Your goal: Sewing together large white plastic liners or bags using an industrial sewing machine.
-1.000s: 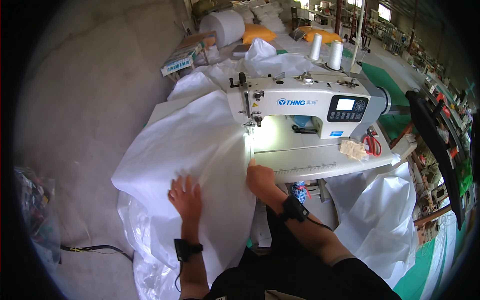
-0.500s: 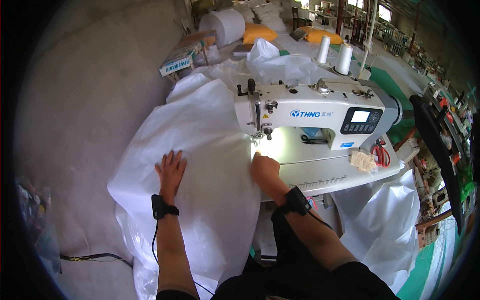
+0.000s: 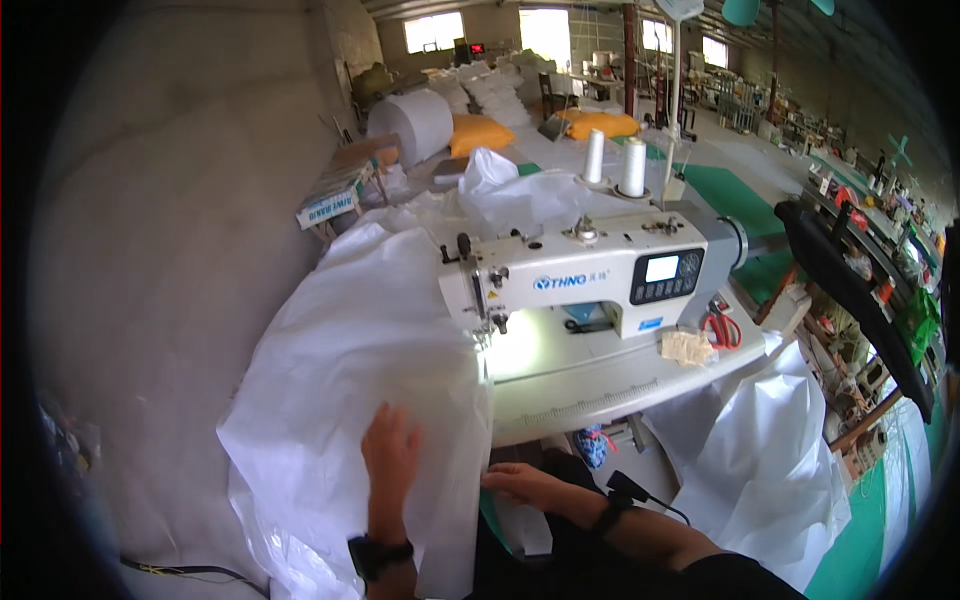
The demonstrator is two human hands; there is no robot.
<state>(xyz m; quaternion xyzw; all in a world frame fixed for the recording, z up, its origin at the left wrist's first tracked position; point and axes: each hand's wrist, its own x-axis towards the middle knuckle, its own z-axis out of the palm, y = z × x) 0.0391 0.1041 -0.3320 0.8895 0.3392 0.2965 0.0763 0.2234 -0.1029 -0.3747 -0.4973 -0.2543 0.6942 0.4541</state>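
A large sheet of white, slightly glossy material [image 3: 330, 370] spreads over the left of the sewing table and hangs down toward me. My left hand [image 3: 392, 452] is over this sheet, fingers stretched out and a little blurred, with nothing in them. Down at the sheet's right edge, just in front of the table, my right hand [image 3: 522, 487] has its thumb and fingers closed on the edge. The white sewing machine [image 3: 570, 275] stands beyond, its lamp lighting the bed around the needle. The sheet's right edge runs up to the needle area.
On the machine bed lie red-handled scissors [image 3: 722, 330], a beige scrap [image 3: 688, 348] and a small dark tool [image 3: 585, 326]. Two white thread cones [image 3: 632, 168] stand behind. More white material [image 3: 745, 430] hangs at the right. A concrete wall [image 3: 180, 250] rises left.
My right hand has come back from beside the needle to the sheet's edge near my lap. My left hand has moved toward me and right. The view has tilted up.
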